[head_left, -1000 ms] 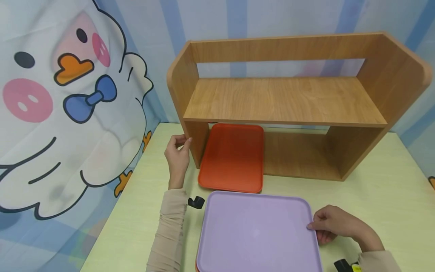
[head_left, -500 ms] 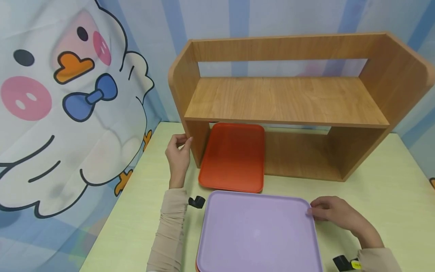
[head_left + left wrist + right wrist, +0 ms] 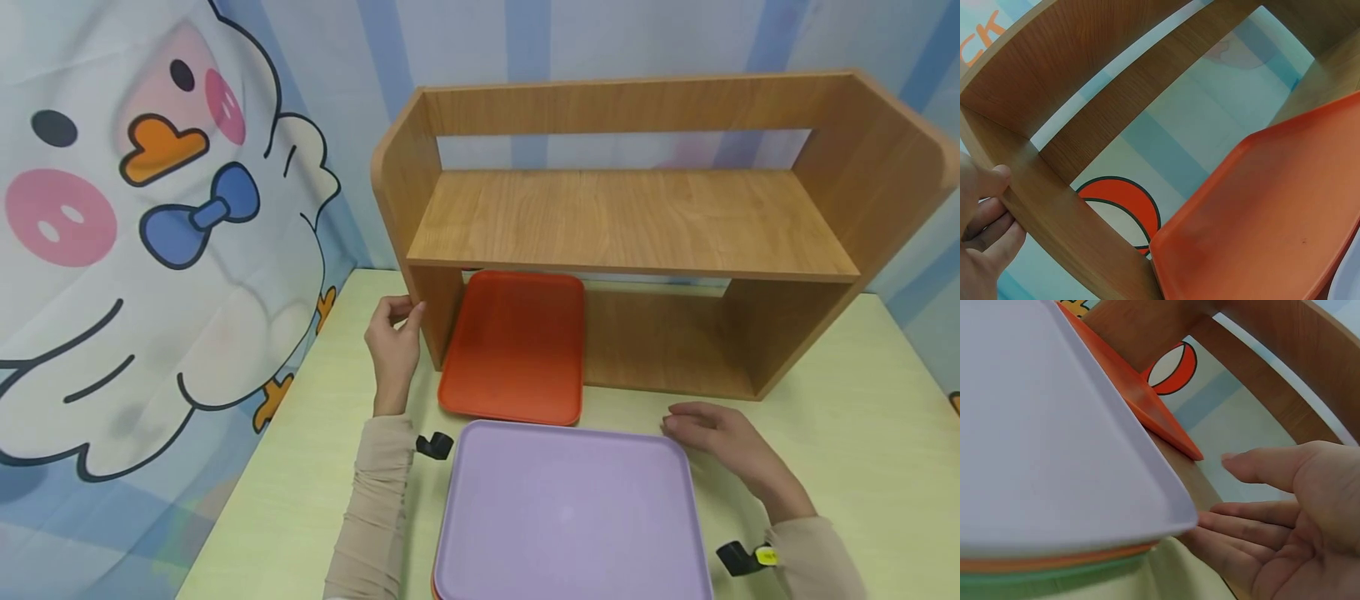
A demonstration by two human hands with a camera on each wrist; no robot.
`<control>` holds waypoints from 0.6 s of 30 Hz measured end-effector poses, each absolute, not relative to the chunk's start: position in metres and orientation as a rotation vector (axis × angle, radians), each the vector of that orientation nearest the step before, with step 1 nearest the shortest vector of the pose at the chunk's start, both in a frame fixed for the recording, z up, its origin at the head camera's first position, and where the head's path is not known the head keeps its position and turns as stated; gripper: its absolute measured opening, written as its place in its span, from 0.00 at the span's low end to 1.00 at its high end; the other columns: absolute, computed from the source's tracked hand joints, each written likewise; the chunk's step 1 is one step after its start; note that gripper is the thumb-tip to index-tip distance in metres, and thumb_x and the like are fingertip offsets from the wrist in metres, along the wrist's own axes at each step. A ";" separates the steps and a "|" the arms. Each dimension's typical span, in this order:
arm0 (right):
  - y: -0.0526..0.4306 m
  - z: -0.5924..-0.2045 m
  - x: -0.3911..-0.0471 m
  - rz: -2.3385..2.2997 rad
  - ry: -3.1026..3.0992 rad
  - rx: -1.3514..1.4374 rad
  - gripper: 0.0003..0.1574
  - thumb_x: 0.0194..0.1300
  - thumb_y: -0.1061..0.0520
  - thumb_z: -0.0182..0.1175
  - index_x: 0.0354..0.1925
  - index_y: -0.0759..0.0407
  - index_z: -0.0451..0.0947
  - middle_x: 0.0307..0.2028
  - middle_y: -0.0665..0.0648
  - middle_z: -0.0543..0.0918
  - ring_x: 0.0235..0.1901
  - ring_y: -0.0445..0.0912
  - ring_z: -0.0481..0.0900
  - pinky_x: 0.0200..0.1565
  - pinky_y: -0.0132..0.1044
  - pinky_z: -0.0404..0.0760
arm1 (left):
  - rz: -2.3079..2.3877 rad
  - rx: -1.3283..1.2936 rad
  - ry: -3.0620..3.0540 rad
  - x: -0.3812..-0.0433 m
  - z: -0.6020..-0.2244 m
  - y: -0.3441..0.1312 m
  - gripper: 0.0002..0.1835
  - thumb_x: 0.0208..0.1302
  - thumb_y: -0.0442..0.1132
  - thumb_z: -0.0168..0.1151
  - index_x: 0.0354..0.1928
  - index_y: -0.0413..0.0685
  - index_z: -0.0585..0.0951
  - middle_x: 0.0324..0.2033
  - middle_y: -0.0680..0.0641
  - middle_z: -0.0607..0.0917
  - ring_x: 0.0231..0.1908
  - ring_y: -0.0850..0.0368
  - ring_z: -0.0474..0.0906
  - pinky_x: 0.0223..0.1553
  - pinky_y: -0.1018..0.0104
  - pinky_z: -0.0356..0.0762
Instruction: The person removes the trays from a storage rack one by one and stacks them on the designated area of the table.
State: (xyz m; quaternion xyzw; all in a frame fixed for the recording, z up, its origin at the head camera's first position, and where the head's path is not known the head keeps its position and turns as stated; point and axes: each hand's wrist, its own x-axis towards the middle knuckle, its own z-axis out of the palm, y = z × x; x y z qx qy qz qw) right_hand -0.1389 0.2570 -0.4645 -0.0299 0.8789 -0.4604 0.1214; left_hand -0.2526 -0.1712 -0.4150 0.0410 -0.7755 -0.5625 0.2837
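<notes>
My left hand [image 3: 393,346] pinches the front edge of the left side panel of a wooden shelf [image 3: 630,221]; its thumb and curled fingers show at that edge in the left wrist view. My right hand [image 3: 727,446] is by the far right corner of a light purple tray [image 3: 570,508], thumb apart from the loosely extended fingers [image 3: 1254,534], holding nothing. The purple tray tops a stack, with orange and green tray edges [image 3: 1054,578] under it in the right wrist view. An orange-red tray [image 3: 517,350] lies in the shelf's lower left, its near end sticking out.
The shelf stands on a pale yellow-green table [image 3: 277,467] against a blue striped backdrop. A cartoon bird [image 3: 202,250] is printed on the cloth at left. Black camera mounts [image 3: 435,446] sit at both wrists.
My right hand has slid away along the purple tray's right edge to its far corner and let go of the rim. My left hand and the trays look unmoved.
</notes>
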 end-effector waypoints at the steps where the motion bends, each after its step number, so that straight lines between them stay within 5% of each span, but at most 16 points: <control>1: 0.256 -0.466 -0.141 -1.384 2.544 -0.086 0.35 0.67 0.42 0.57 0.61 0.66 0.70 0.53 0.62 0.82 0.51 0.43 0.80 0.52 0.35 0.76 | -1.507 0.109 -2.074 -0.253 -0.415 -0.171 0.11 0.62 0.38 0.65 0.42 0.39 0.79 0.37 0.41 0.83 0.43 0.50 0.81 0.47 0.57 0.83; 6: 0.249 -0.471 -0.148 -1.667 2.345 -0.155 0.36 0.68 0.50 0.57 0.62 0.75 0.65 0.54 0.71 0.78 0.47 0.37 0.83 0.48 0.26 0.79 | -1.501 0.110 -2.078 -0.253 -0.416 -0.171 0.11 0.61 0.38 0.65 0.42 0.39 0.79 0.37 0.41 0.83 0.43 0.50 0.81 0.46 0.58 0.83; 18: 0.236 -0.471 -0.163 -1.762 2.176 -0.133 0.37 0.68 0.50 0.58 0.62 0.76 0.63 0.56 0.72 0.76 0.51 0.45 0.82 0.52 0.30 0.80 | -1.502 0.096 -2.064 -0.252 -0.415 -0.171 0.11 0.61 0.37 0.65 0.42 0.38 0.79 0.36 0.40 0.83 0.42 0.50 0.81 0.46 0.57 0.83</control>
